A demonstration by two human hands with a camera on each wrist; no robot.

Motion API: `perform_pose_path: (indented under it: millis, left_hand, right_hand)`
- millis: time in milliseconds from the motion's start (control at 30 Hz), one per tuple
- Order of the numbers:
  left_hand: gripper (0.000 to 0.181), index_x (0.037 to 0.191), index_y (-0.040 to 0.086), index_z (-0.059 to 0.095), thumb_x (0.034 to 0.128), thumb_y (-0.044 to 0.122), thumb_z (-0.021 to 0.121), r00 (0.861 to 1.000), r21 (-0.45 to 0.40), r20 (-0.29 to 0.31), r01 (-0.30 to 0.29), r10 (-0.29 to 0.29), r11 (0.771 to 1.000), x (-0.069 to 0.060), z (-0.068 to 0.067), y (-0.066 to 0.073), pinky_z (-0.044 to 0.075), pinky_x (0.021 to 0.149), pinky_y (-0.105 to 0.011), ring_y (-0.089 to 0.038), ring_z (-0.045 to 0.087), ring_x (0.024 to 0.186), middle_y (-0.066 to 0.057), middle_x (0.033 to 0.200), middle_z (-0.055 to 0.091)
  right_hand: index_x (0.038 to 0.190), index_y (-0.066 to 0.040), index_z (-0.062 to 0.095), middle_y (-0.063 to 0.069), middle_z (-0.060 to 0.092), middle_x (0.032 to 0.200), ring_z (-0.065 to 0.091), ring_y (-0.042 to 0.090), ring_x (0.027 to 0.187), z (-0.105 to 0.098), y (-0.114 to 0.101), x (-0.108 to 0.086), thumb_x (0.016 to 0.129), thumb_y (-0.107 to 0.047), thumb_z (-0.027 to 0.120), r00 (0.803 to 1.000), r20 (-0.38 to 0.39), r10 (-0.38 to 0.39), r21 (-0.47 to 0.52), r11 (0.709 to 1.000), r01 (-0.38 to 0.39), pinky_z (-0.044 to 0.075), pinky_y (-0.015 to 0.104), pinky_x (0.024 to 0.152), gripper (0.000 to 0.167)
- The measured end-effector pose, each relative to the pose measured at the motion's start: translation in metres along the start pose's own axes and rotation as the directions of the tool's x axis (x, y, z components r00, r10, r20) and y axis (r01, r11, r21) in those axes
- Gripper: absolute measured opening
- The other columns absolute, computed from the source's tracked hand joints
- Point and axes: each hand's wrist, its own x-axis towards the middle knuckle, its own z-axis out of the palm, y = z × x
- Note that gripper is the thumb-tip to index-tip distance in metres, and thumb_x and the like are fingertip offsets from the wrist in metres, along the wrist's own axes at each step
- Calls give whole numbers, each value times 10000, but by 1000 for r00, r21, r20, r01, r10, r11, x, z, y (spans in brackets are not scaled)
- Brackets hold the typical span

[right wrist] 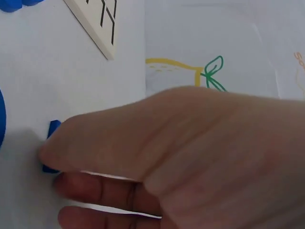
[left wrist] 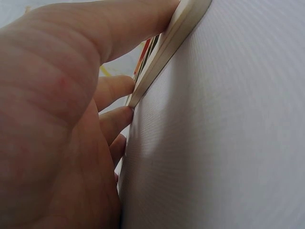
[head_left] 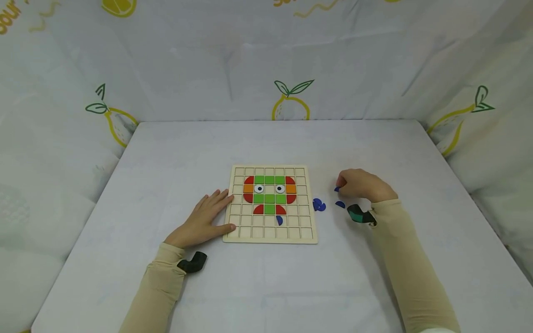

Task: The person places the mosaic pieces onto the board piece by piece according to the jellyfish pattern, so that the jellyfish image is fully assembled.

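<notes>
A square wooden grid board lies on the table, with red, orange and green tiles and two round eye pieces set in its cells. One blue quarter-circle tile lies on it below the red and green tiles. My left hand has its fingers spread, thumb and fingertips touching the board's left edge. To the right of the board, my right hand pinches a blue tile at the table surface; the thumb hides most of it. Another blue tile lies just nearer than that hand.
Several blue tiles are heaped close against the board's right edge. Dark bands sit at both wrists. A white cloth backdrop with lemon prints rises behind the table.
</notes>
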Motion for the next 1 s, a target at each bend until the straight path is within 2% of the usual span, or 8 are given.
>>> perform_pose_path:
  millis: [300,500,733,833,1000]
  left_hand:
    - [837,1595,129,333,908,422,711,1000,3,-4,-1,1,1000,2,2,-4,28,1293,-554,-338,106,1593,-111,1699,221]
    - [838,1592,123,338,905,420,713,1000,-9,-3,0,-1,1000,1,2,-3,27,1293,-553,-341,106,1593,-113,1698,223]
    - [835,1592,122,339,906,419,711,1000,-9,-9,-2,2,1000,1,1,-2,29,1294,-550,-340,106,1593,-112,1697,225]
    - [836,1592,121,338,906,419,710,1000,-14,-7,-1,1,1000,1,1,-2,24,1294,-551,-341,103,1593,-113,1698,222]
    - [836,1592,115,336,905,413,709,1000,-21,-5,-3,2,1000,0,1,-1,21,1293,-549,-344,102,1593,-118,1698,221]
  right_hand:
    - [1010,-70,604,57,604,898,543,221,858,6,-11,4,917,-168,596,996,-31,-81,28,996,82,422,309,690,136]
    - [1009,-76,607,60,593,904,547,210,829,11,-15,9,959,-174,620,989,-31,-144,75,986,146,439,291,683,111]
    - [1243,-55,643,102,670,1091,580,235,959,11,-31,5,1010,-115,578,956,-106,-273,138,948,286,542,330,835,250]
    - [1217,-35,671,109,691,1115,586,235,965,10,-40,-1,1007,-91,589,942,-125,-312,144,933,329,544,336,841,233]
    - [1150,-61,688,63,694,1081,578,223,967,9,-52,-10,982,-93,641,925,-144,-350,137,919,369,526,307,783,178]
